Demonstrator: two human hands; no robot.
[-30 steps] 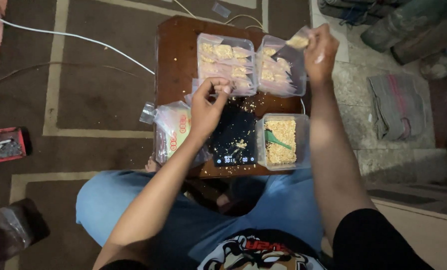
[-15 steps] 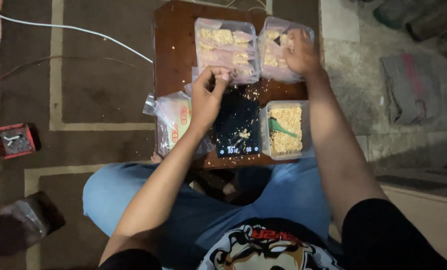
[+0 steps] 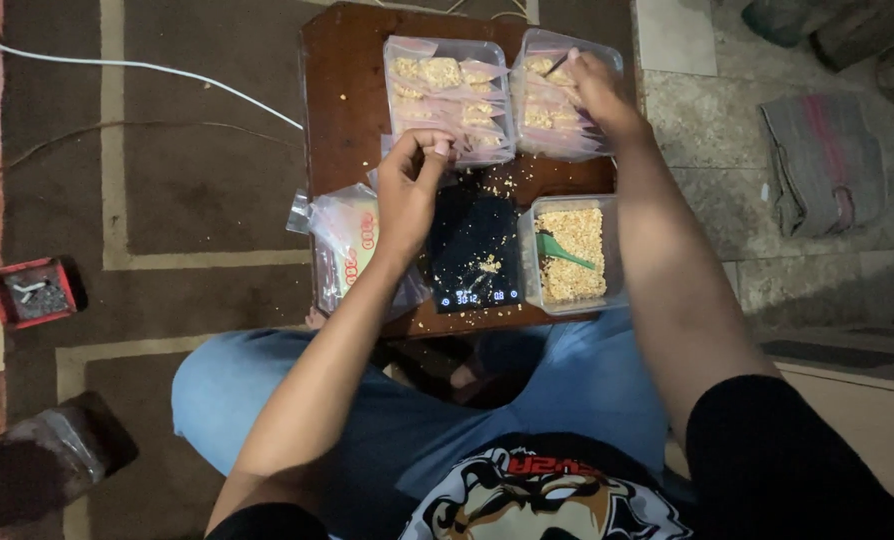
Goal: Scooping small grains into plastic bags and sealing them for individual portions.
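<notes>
- Head view: right hand [image 3: 595, 92] lowered from above the table's far edge into the right-hand clear tub [image 3: 607, 60], fingers curled down onto the filled packets [image 3: 552, 115] there; a small packet carried a second before apparently delivered, though grasp or release impossible to tell.
- Left hand [image 3: 414, 185] kept over the near edge of the left tub [image 3: 407, 50], fingertips pinched together on something small, not made out.
- Black scale [image 3: 475, 255] bare apart from spilled crumbs.
- Tub of yellow crumbs [image 3: 575, 255] beside it, green scoop [image 3: 562, 250] resting inside, untouched.
- Stack of empty bags [image 3: 352, 245] under the left wrist.
</notes>
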